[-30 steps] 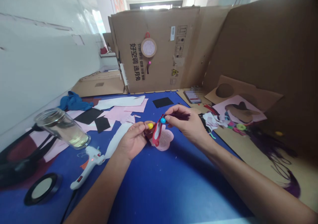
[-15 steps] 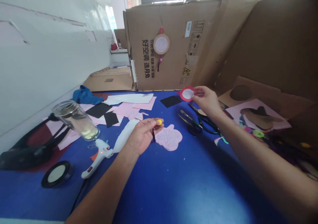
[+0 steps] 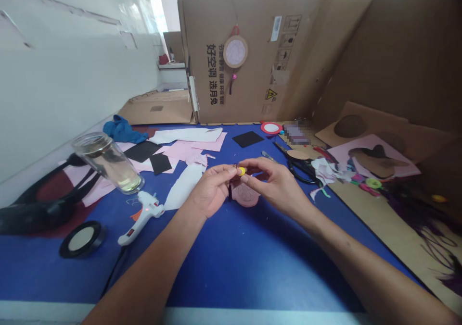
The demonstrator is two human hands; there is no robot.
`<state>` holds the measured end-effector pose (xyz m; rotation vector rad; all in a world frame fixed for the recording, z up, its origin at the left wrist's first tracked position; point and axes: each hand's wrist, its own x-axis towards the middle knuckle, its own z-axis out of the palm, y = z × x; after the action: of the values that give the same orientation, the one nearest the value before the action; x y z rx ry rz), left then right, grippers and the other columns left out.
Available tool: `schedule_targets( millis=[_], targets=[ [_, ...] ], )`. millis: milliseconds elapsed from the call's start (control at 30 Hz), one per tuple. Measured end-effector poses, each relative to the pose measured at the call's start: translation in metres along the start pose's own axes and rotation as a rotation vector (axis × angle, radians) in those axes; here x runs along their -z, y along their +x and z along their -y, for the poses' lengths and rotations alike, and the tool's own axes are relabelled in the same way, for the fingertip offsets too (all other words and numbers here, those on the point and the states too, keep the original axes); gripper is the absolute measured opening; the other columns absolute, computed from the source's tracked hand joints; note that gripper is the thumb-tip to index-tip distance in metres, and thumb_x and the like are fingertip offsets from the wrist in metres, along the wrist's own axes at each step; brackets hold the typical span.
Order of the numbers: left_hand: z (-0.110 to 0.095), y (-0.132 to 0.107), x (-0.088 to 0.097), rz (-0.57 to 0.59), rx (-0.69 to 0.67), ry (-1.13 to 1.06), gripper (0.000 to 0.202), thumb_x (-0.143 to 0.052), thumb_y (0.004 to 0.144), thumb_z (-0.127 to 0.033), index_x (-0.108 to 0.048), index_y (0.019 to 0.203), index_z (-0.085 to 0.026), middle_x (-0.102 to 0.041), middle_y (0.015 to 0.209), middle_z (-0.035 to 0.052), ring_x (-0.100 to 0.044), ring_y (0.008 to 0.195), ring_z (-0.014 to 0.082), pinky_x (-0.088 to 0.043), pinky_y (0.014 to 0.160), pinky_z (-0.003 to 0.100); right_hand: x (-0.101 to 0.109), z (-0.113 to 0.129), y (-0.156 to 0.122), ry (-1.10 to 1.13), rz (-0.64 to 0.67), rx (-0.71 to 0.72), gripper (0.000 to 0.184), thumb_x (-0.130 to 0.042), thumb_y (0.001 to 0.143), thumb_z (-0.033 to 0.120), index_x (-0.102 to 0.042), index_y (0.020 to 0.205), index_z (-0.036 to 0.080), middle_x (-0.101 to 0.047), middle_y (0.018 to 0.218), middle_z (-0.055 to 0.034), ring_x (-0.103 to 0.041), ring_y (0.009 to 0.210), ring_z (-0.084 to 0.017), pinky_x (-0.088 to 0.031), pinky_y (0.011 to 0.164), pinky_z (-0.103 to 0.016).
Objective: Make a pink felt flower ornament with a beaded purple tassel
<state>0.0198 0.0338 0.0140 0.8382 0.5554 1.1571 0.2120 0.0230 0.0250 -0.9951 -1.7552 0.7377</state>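
A small yellow bead [image 3: 241, 171] with a dark cord is pinched in my left hand [image 3: 212, 190], between thumb and fingertips. The dark tassel [image 3: 230, 191] of the cord hangs just below those fingers. My right hand [image 3: 279, 183] meets it from the other side, with thumb and index finger closed around the bead. Beneath both hands a pink felt shape [image 3: 246, 195] with stitched lines lies on the blue table, partly covered by them. Farther back lies a red ring [image 3: 272, 128] with a white centre.
On the left are a white glue gun [image 3: 142, 219], a glass jar [image 3: 111, 164] of liquid and a black round roll [image 3: 82, 239]. Scissors [image 3: 298, 164], felt scraps [image 3: 332, 170] and purple tassels [image 3: 415, 209] lie right. A round ornament [image 3: 236, 52] hangs on the cardboard [image 3: 252, 99] behind.
My right hand has let go of the red ring at the back and come to the yellow bead. My left hand still holds the bead, slightly farther right. The view has tilted down slightly.
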Motion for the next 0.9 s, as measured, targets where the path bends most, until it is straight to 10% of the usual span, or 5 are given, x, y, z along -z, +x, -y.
schedule_targets(
  millis=[533,900],
  targets=[
    [0.0002,-0.0056,-0.0078,0.039,0.040,-0.036,0.021,-0.101,0.072,-0.026,-0.084,0.077,-0.014,-0.084,0.090,0.0085,-0.076,0.090,0.0188,-0.058,0.099,0.035,0.0081,-0.0039,-0.0014,0.129,0.018,-0.043,0.023,-0.080,0.098,0.047,-0.079,0.108,0.026,-0.077,0.110,-0.0064,-0.072,0.099,-0.024,-0.058,0.091,-0.040],
    [0.0010,-0.0071,-0.0077,0.002,0.057,0.088,0.030,-0.103,0.070,-0.035,-0.084,0.081,-0.015,-0.080,0.081,0.0069,-0.074,0.076,0.0160,-0.059,0.079,0.031,0.0059,-0.0057,-0.0025,0.389,-0.005,-0.129,0.032,-0.090,0.089,0.052,-0.079,0.102,0.025,-0.080,0.101,-0.0039,-0.074,0.092,-0.021,-0.062,0.087,-0.035]
  ],
)
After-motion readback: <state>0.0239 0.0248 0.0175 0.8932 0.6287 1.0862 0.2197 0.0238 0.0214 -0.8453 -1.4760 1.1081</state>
